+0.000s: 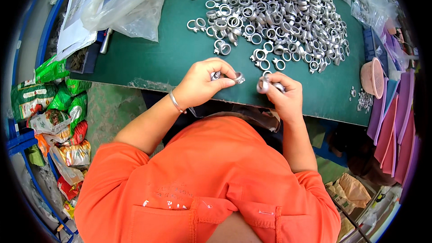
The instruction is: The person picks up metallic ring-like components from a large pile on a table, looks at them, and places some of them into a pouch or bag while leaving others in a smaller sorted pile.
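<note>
My left hand, a metal bangle on its wrist, is closed near the table's front edge. Between its thumb and fingertips it pinches a grey metal ring clamp; a second small metal piece shows in the curl of its fingers. A short way to the right, my right hand grips a roundish metal piece, blurred, so I cannot tell its exact kind. Something else metallic sits partly hidden by those fingers. Beyond both hands spreads a big heap of loose ring clamps on the green table.
A clear plastic bag and papers lie at the far left, above a dark blue bin. On the right are a pink basket, small metal parts and purple and pink panels. Colourful packets fill the left side.
</note>
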A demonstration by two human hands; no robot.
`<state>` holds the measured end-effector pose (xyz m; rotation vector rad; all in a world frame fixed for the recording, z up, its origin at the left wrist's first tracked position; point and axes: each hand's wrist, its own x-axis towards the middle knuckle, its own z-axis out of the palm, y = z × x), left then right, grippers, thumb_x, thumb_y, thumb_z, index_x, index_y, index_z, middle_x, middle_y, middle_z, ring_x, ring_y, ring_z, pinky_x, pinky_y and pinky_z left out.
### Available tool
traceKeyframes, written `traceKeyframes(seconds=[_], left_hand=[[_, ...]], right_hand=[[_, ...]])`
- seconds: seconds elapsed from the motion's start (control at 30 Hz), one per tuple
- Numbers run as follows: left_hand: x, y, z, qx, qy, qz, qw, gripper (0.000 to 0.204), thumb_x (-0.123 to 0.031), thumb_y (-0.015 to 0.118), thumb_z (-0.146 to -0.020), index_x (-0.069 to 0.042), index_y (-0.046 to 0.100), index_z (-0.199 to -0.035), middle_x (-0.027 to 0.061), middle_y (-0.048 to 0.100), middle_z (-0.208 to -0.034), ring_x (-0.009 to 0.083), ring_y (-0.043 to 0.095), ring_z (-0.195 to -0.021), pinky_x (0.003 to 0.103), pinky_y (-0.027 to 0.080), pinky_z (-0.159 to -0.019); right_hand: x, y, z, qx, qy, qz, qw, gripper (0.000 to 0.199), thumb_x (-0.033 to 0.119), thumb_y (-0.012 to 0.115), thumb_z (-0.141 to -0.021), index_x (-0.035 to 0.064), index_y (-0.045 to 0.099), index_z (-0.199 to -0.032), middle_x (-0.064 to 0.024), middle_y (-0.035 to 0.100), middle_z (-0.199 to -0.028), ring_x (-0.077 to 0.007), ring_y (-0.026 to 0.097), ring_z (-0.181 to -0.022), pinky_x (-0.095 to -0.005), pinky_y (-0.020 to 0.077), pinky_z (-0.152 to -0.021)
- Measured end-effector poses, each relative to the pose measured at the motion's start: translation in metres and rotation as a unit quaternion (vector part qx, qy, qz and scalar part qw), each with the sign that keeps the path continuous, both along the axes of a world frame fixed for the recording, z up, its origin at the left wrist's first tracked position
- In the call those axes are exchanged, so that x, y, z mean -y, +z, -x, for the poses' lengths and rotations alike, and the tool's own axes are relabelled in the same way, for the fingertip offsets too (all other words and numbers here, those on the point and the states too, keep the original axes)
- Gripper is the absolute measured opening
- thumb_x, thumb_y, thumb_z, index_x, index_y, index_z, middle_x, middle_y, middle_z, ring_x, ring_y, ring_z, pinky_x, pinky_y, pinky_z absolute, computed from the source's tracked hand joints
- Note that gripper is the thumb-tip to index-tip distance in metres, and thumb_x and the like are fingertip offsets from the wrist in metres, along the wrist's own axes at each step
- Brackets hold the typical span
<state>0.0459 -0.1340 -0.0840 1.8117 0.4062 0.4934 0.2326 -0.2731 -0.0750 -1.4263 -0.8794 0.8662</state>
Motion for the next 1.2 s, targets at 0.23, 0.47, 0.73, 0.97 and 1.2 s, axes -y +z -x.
traceKeyframes(seconds=[0.23, 0.47, 0.73, 0.97, 1.2], left_hand=[[0.009, 0.007, 0.004, 0.062, -0.105, 0.591, 0.797, 0.018, -0.017, 0.055, -0.095, 0.000, 0.059, -0.098, 0.0129, 0.061, -0.097, 0.0052, 0.037, -0.061, 0.017, 0.034, -0.051], [0.013, 0.013, 0.008, 0.057, -0.051, 0.571, 0.817, 0.011, -0.013, 0.055, -0.092, -0.002, 0.056, -0.092, 0.0127, 0.061, -0.094, 0.0141, 0.059, -0.074, 0.019, 0.044, -0.049], [0.009, 0.022, -0.033, -0.120, 0.057, 0.224, 0.966, 0.015, -0.011, 0.070, -0.078, -0.006, 0.058, -0.084, 0.0040, 0.060, -0.079, 0.0099, 0.057, -0.068, 0.021, 0.043, -0.052], [0.000, 0.005, -0.079, -0.018, 0.092, -0.243, 0.966, 0.031, -0.017, 0.075, -0.074, -0.005, 0.064, -0.101, 0.0106, 0.058, -0.091, 0.0271, 0.060, -0.078, 0.035, 0.050, -0.070], [-0.004, -0.006, -0.081, -0.039, 0.075, -0.171, 0.982, 0.034, -0.014, 0.073, -0.076, -0.005, 0.063, -0.107, 0.0080, 0.060, -0.092, 0.0235, 0.061, -0.082, 0.033, 0.049, -0.070]], right_hand=[[0.012, -0.010, -0.014, -0.399, 0.076, -0.074, 0.911, 0.021, 0.011, 0.064, -0.084, -0.0026, 0.061, -0.099, -0.0109, 0.062, -0.074, -0.0121, 0.049, -0.049, -0.0205, 0.0341, -0.038], [0.022, -0.006, -0.032, -0.442, 0.022, -0.170, 0.880, 0.019, 0.004, 0.056, -0.085, 0.0000, 0.054, -0.104, -0.0171, 0.061, -0.096, -0.0209, 0.059, -0.080, -0.0211, 0.0442, -0.043], [-0.001, 0.008, -0.004, 0.460, -0.056, 0.167, 0.870, 0.036, 0.029, 0.079, -0.070, 0.0040, 0.067, -0.092, -0.0083, 0.063, -0.076, -0.0279, 0.060, -0.068, -0.0351, 0.0495, -0.063], [0.009, 0.013, -0.028, -0.277, 0.005, 0.119, 0.953, 0.021, 0.020, 0.064, -0.086, 0.0012, 0.060, -0.094, -0.0052, 0.060, -0.074, -0.0086, 0.052, -0.058, -0.0176, 0.0350, -0.043], [0.025, -0.011, -0.040, -0.582, 0.040, -0.003, 0.812, 0.029, 0.025, 0.052, -0.091, -0.0015, 0.056, -0.103, -0.0137, 0.058, -0.083, -0.0151, 0.052, -0.062, -0.0202, 0.0357, -0.039]])
